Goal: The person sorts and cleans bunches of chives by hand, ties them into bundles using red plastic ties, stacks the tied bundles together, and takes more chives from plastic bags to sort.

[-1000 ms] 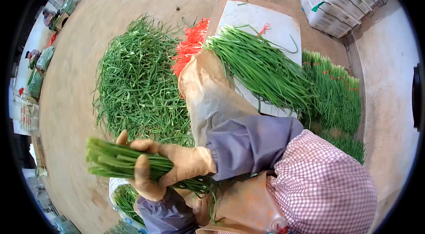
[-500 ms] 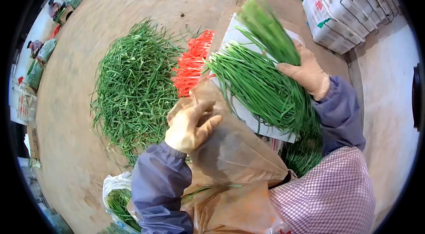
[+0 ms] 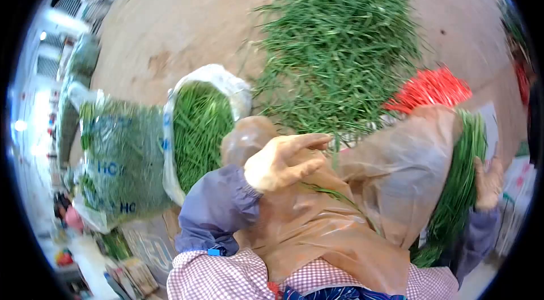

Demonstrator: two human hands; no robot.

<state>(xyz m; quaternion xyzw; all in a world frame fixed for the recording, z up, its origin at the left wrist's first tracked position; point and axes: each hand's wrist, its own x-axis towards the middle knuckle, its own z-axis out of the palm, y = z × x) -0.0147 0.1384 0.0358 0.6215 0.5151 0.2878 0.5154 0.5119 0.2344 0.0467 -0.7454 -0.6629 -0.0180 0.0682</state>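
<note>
My left hand (image 3: 283,165), in a pale glove, hovers over the brown plastic apron (image 3: 317,209) on my lap. Its thumb and fingers are apart with nothing between them. At the right, my gloved right hand (image 3: 488,185) is beside a pile of long green chives (image 3: 460,186), its fingers pointing up and spread. It seems to touch the edge of the pile; no bunch shows in it. A few loose green stalks (image 3: 334,191) lie on the apron. Part of the chive pile is hidden behind my covered knee.
Loose green leaves (image 3: 340,45) are heaped on the floor ahead. Red ties (image 3: 433,90) lie right of them. An open white bag (image 3: 241,87) of greens stands at the left, beside a full clear bag (image 3: 127,158). White crates (image 3: 518,178) are at the far right.
My view has swung left and down, bringing the bags into sight. My right hand has let go of the bunch it held up and is now lower, by the pile. My left hand stays open.
</note>
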